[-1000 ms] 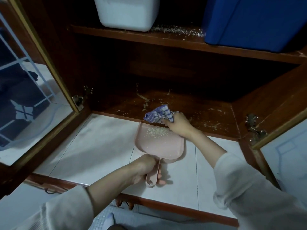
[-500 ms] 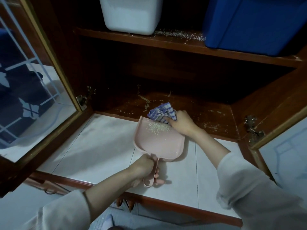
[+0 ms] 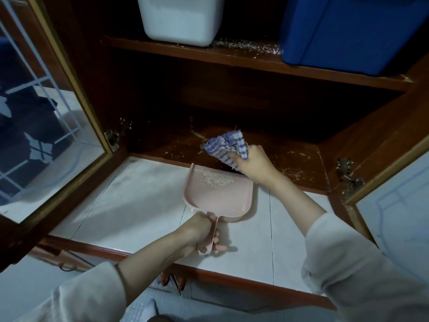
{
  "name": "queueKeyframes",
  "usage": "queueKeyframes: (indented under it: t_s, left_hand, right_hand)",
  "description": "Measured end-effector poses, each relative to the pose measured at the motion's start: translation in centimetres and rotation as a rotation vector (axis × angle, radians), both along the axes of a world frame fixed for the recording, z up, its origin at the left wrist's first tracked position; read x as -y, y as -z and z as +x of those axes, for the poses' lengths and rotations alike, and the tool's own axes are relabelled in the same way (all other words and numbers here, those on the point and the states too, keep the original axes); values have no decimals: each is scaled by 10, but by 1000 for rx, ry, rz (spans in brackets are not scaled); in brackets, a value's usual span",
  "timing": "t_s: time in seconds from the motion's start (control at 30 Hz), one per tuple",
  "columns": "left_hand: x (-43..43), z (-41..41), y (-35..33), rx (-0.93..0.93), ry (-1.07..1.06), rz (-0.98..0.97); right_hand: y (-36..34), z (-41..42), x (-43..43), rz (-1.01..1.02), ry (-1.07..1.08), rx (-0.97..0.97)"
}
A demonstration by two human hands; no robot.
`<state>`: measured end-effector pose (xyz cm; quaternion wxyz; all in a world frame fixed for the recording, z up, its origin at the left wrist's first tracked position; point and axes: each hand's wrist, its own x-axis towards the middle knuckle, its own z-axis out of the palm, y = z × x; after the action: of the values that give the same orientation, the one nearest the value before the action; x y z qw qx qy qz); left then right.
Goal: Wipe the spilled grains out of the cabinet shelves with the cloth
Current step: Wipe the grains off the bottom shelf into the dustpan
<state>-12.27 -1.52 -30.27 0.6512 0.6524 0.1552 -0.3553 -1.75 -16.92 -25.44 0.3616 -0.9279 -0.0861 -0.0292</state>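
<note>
My right hand (image 3: 255, 166) grips a bunched blue-and-white checked cloth (image 3: 226, 145) at the front edge of the lower wooden shelf (image 3: 290, 159). Scattered grains (image 3: 294, 173) lie on that shelf to the right and left of the cloth. My left hand (image 3: 197, 233) holds the handle of a pink dustpan (image 3: 218, 196), whose mouth sits against the shelf edge just below the cloth. A small heap of grains (image 3: 217, 178) lies inside the pan. More grains (image 3: 246, 46) are strewn on the upper shelf (image 3: 232, 59).
A white tub (image 3: 181, 17) and a blue box (image 3: 352, 31) stand on the upper shelf. The dustpan rests on a white tiled counter (image 3: 139, 201). An open glass door (image 3: 41, 126) hangs at the left, another open door (image 3: 394, 205) at the right.
My right hand has lifted the cloth slightly up and back onto the shelf. The dustpan and my left hand have stayed put. The camera has shifted a little.
</note>
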Motion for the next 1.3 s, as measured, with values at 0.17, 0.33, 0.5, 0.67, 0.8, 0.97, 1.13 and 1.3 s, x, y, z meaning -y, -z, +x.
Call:
queueKeyframes:
  t_s: [0.17, 0.33, 0.5, 0.67, 0.8, 0.97, 1.13, 1.3]
  left_hand:
    - [4, -2, -1, 17, -27, -41]
    - [4, -2, 2, 26, -34, -11]
    - [4, 0, 3, 36, -35, -23]
    - [4, 3, 3, 47, -37, -33]
    - [1, 1, 10, 25, -26, -21]
    - [6, -5, 3, 51, 26, 9]
    - [10, -4, -1, 48, 56, -7]
    - [6, -4, 6, 22, 31, -40]
  right_hand:
    - [-2, 3, 4, -52, -22, 4]
    - [-9, 6, 8, -66, 3, 26]
    - [-3, 7, 3, -167, -38, -68]
    - [7, -11, -8, -283, -157, -193]
    - [2, -5, -3, -147, -93, -167]
    - [0, 0, -1, -184, -84, -58]
    - [12, -4, -9, -301, -192, -189]
    - [-5, 4, 0, -181, -106, -9]
